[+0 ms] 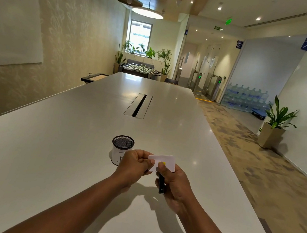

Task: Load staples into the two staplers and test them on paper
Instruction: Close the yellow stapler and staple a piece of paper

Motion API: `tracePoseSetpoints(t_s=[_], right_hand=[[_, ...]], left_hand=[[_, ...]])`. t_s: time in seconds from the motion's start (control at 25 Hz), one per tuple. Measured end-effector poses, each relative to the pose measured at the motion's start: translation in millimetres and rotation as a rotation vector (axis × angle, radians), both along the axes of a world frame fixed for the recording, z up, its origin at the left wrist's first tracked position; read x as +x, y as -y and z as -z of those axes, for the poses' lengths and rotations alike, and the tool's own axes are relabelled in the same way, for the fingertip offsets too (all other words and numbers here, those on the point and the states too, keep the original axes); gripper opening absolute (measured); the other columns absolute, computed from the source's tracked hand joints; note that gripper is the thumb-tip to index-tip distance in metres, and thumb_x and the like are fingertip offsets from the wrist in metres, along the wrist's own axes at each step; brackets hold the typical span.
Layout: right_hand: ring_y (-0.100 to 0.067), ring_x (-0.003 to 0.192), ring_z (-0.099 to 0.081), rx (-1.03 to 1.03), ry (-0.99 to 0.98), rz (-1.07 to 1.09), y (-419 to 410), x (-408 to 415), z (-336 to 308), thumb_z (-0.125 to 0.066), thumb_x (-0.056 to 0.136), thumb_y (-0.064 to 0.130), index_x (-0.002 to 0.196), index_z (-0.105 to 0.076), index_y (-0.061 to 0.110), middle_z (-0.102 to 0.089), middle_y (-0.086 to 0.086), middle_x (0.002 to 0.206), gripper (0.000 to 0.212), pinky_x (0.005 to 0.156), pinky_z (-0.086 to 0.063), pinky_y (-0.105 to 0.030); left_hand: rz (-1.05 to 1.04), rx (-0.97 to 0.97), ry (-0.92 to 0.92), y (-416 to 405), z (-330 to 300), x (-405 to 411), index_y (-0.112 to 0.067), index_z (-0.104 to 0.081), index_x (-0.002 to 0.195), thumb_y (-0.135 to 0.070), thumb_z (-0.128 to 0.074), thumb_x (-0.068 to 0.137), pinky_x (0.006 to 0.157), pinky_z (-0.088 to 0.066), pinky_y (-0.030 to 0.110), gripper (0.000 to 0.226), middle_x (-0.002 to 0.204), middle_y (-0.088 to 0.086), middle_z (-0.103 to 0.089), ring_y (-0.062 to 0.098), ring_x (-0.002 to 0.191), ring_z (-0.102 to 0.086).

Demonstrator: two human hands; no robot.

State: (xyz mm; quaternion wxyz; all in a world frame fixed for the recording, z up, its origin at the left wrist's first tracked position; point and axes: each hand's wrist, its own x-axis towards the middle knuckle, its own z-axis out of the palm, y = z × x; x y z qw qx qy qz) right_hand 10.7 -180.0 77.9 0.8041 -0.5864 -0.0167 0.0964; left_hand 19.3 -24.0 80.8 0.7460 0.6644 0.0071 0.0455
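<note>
Both your hands are raised a little above the long white table (64, 163), near its close end. Your left hand (134, 164) holds the left edge of a small white paper (166, 162); the thumb and the forefinger are pressed together on it in a pinch, and the other fingers are curled in toward the palm. Your right hand (174, 185) is closed around a slim dark stapler (161, 183), which points away from you, its back end toward the camera. The fingers of this hand are wrapped together around the body of the stapler, and the thumb lies on top near the front. The front of the stapler meets the lower edge of the paper, where a small yellow part (162, 163) shows just above your thumb. I cannot tell if the paper is already between the two halves of the stapler, because your thumb hides this place.

Just behind your left hand stands a black mesh pen cup (123, 143) on the table; a white sheet with a dark mark is wrapped around its lower part. I cannot see inside the cup well. Only one stapler is visible.

Further along the middle of the table there is a long cable slot (138, 105). At the right, on the floor, a potted plant (276, 122) stands against the wall
</note>
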Motion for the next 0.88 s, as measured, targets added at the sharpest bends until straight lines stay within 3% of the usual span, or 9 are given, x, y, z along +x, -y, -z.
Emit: tracePoseSetpoints(t_s=[0.2, 0.44, 0.56, 0.68, 0.76, 0.88], right_hand=[[-0.02, 0.076, -0.057, -0.018, 0.057, 0.066, 2.5, 0.5, 2.0, -0.081, 0.073, 0.032, 0.111, -0.072, 0.006, -0.071, -0.006, 0.085, 0.047, 0.064, -0.051, -0.03], [-0.021, 0.083, -0.059, -0.007, 0.031, 0.031, -0.8, 2.7, 5.9, -0.079, 0.081, 0.031, 0.115, -0.071, 0.01, -0.07, -0.006, 0.093, 0.041, 0.068, -0.052, -0.033], [-0.017, 0.08, -0.061, -0.008, 0.018, -0.005, -0.4, 4.0, 8.5, -0.081, 0.077, 0.032, 0.112, -0.071, 0.011, -0.07, -0.001, 0.088, 0.042, 0.069, -0.052, -0.032], [-0.017, 0.073, -0.061, -0.029, 0.009, 0.024, 2.3, 7.6, 15.9, -0.082, 0.079, 0.018, 0.107, -0.071, 0.008, -0.071, -0.003, 0.087, 0.032, 0.067, -0.052, -0.032], [-0.02, 0.07, -0.06, -0.149, 0.002, 0.113, 4.3, 11.1, 24.7, -0.08, 0.084, 0.011, 0.107, -0.07, 0.007, -0.071, -0.011, 0.088, 0.025, 0.067, -0.051, -0.036], [-0.021, 0.068, -0.061, -0.474, 0.036, 0.267, 7.1, 18.1, 40.7, -0.082, 0.082, 0.028, 0.093, -0.067, 0.011, -0.068, -0.013, 0.078, 0.026, 0.066, -0.051, -0.039]], left_hand=[[0.033, -0.003, 0.017, 1.2, 0.8, -3.0, -0.012, -0.074, 0.093, -0.003, -0.07, 0.093, 0.077, -0.062, 0.031, 0.01, 0.091, 0.014, -0.079, 0.022, 0.085, -0.076], [0.012, -0.019, -0.017, -0.7, 2.3, 2.7, -0.009, -0.072, 0.098, -0.004, -0.069, 0.094, 0.079, -0.062, 0.032, 0.008, 0.096, 0.016, -0.078, 0.024, 0.089, -0.075], [-0.063, -0.071, -0.042, -1.9, 3.6, 8.4, -0.007, -0.07, 0.101, -0.002, -0.067, 0.095, 0.07, -0.06, 0.025, 0.008, 0.093, 0.011, -0.077, 0.016, 0.082, -0.074], [-0.179, -0.102, -0.044, -6.7, 4.5, 14.0, -0.009, -0.069, 0.102, -0.003, -0.066, 0.096, 0.063, -0.059, 0.02, 0.009, 0.091, 0.003, -0.076, 0.013, 0.08, -0.073], [-0.238, -0.112, -0.054, -10.0, 7.0, 18.6, -0.011, -0.068, 0.102, -0.004, -0.066, 0.096, 0.062, -0.058, 0.019, 0.01, 0.094, 0.004, -0.075, 0.015, 0.084, -0.072], [-0.265, -0.104, -0.077, -13.2, 11.6, 23.4, -0.007, -0.069, 0.108, -0.005, -0.066, 0.096, 0.062, -0.058, 0.018, 0.012, 0.1, 0.007, -0.075, 0.018, 0.088, -0.072]])
